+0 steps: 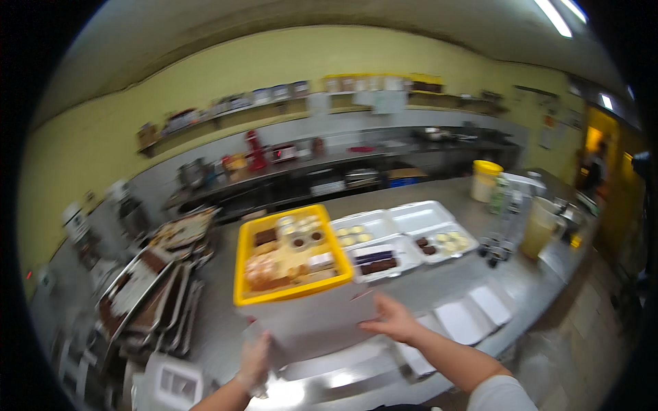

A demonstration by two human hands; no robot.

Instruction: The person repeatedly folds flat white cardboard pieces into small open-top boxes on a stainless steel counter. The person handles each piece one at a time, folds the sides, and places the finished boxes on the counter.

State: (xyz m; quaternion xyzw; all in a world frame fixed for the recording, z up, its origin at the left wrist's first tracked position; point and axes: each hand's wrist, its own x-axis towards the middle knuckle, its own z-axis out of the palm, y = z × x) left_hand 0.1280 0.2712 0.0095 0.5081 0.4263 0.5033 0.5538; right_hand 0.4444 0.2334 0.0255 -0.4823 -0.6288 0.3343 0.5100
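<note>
A white foam box [308, 320] with its lid down sits on the steel counter in front of me. My left hand [255, 359] grips its near left corner. My right hand [392, 318] holds its right edge. A yellow tray [241, 274] of assorted pastries rests on top of or just behind the box. Beyond it lie two open white foam containers [384, 236] holding small sweets and brownies.
Stacked metal baking trays [147, 294] stand at the left. White lids or flat containers [473, 314] lie at the right front. A yellow-lidded tub [484, 179], jugs and bottles [538, 222] stand at the far right. Shelves with appliances line the back wall.
</note>
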